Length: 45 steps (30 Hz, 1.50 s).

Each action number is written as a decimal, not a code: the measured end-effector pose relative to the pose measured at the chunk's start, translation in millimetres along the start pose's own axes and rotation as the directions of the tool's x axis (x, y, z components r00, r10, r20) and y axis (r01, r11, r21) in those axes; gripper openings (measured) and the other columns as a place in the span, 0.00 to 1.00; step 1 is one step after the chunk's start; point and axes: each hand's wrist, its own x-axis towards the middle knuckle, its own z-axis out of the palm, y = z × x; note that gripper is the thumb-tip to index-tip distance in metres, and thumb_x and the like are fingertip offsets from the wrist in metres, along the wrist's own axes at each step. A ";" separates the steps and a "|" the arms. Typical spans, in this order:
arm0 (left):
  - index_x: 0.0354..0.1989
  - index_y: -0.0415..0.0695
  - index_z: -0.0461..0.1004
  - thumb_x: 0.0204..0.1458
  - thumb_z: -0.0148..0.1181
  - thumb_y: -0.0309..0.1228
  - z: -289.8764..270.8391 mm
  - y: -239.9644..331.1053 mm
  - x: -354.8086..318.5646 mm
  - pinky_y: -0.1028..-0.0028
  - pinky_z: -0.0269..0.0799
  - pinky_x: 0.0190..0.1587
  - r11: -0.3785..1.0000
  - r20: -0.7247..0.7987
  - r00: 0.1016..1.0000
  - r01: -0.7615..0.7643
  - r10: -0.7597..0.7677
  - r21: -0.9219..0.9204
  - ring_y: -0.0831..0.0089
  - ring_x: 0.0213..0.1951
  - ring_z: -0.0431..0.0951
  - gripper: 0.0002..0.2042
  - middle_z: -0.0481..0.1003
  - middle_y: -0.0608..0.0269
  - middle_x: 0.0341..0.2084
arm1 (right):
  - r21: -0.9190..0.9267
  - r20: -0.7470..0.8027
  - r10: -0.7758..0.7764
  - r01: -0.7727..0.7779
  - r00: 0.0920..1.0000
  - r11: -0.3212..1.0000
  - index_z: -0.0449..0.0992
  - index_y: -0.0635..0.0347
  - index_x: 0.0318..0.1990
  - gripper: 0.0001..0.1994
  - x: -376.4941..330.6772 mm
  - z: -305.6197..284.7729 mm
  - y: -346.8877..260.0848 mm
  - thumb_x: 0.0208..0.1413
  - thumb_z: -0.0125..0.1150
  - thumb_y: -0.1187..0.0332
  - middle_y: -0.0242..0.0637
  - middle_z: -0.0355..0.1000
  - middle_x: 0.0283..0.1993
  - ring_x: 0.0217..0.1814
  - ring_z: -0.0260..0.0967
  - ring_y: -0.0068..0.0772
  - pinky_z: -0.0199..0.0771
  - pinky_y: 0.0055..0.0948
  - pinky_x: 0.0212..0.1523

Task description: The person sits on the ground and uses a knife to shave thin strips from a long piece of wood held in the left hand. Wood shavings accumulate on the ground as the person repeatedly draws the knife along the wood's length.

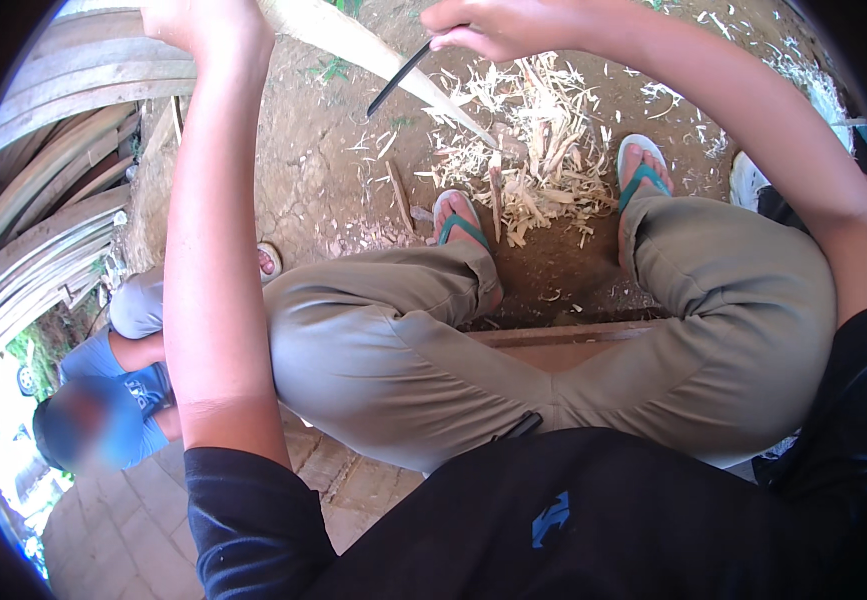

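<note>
A long, pale piece of wood [363,50] slants down from the top edge, its tapered tip reaching the shavings on the ground. My right hand [493,25], at the top, is closed around a narrow dark-bladed knife [398,80], its handle hidden in the grip. The blade points down to the left and crosses in front of the wood. At the upper left my left hand [208,22] is beside the wood's upper end. The picture's edge cuts off its fingers, so whether it grips anything is hidden.
Wood shavings [553,150] lie heaped between my sandalled feet on bare earth. Stacked long boards [63,190] curve along the left side. Another person [118,385] in blue sits at the left on a paved surface [118,520]. A white shoe [746,180] is at the right.
</note>
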 end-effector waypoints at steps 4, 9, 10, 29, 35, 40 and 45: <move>0.35 0.48 0.71 0.60 0.65 0.46 -13.5 -11.2 16.6 0.73 0.71 0.21 0.999 -0.009 0.999 0.037 -0.037 -0.029 0.73 0.17 0.71 0.15 0.69 0.66 0.20 | 0.035 0.107 0.036 -0.040 0.994 0.999 0.79 0.49 0.34 0.08 17.3 6.8 -17.0 0.56 0.61 0.57 0.45 0.75 0.24 0.28 0.75 0.58 0.73 0.54 0.28; 0.54 0.40 0.58 0.62 0.57 0.31 -11.1 -8.6 11.4 0.57 0.75 0.33 0.983 -0.004 0.983 0.183 -0.183 0.022 0.61 0.29 0.71 0.17 0.68 0.51 0.34 | 0.057 0.138 0.037 -0.045 0.990 0.997 0.79 0.49 0.35 0.08 11.6 4.3 -14.1 0.54 0.62 0.58 0.45 0.75 0.24 0.31 0.76 0.58 0.73 0.56 0.30; 0.53 0.40 0.59 0.62 0.56 0.31 -14.2 -6.4 12.6 0.57 0.76 0.34 0.984 0.006 0.984 0.176 -0.176 -0.001 0.61 0.29 0.71 0.17 0.68 0.51 0.33 | 0.077 0.137 0.023 -0.033 0.990 0.996 0.79 0.50 0.34 0.08 12.8 2.2 -12.5 0.53 0.62 0.59 0.45 0.75 0.24 0.31 0.76 0.58 0.73 0.56 0.30; 0.39 0.47 0.69 0.61 0.63 0.43 -6.4 -12.3 12.5 0.71 0.71 0.24 0.993 0.069 0.993 0.096 -0.092 -0.063 0.71 0.20 0.71 0.14 0.69 0.64 0.23 | -0.050 0.199 -0.072 0.084 0.977 0.995 0.80 0.47 0.35 0.07 -17.3 -3.6 2.1 0.59 0.61 0.58 0.39 0.75 0.22 0.22 0.73 0.48 0.70 0.45 0.21; 0.36 0.49 0.70 0.60 0.65 0.47 -6.3 -6.8 10.1 0.73 0.69 0.22 0.998 0.048 0.996 0.068 -0.069 0.011 0.74 0.18 0.71 0.16 0.69 0.67 0.21 | -0.197 0.031 0.005 0.001 1.000 0.980 0.79 0.44 0.33 0.08 -3.8 -34.1 -1.5 0.57 0.63 0.54 0.40 0.74 0.21 0.23 0.74 0.51 0.70 0.49 0.21; 0.35 0.49 0.70 0.60 0.65 0.46 -3.7 -11.1 5.3 0.73 0.70 0.22 0.992 0.062 0.993 0.106 -0.102 -0.070 0.74 0.18 0.71 0.15 0.69 0.67 0.21 | -0.083 -0.021 0.006 -0.008 1.000 0.997 0.80 0.43 0.35 0.08 -16.7 -22.5 12.5 0.57 0.63 0.54 0.41 0.74 0.20 0.22 0.73 0.51 0.70 0.49 0.21; 0.36 0.48 0.70 0.61 0.65 0.44 -17.4 -4.8 11.1 0.72 0.70 0.22 0.995 0.051 0.996 0.076 -0.073 -0.067 0.73 0.18 0.71 0.14 0.69 0.67 0.20 | -0.112 0.034 0.054 -0.049 0.998 0.992 0.79 0.45 0.33 0.08 -7.9 -19.9 9.1 0.56 0.63 0.55 0.42 0.73 0.20 0.22 0.73 0.52 0.70 0.50 0.22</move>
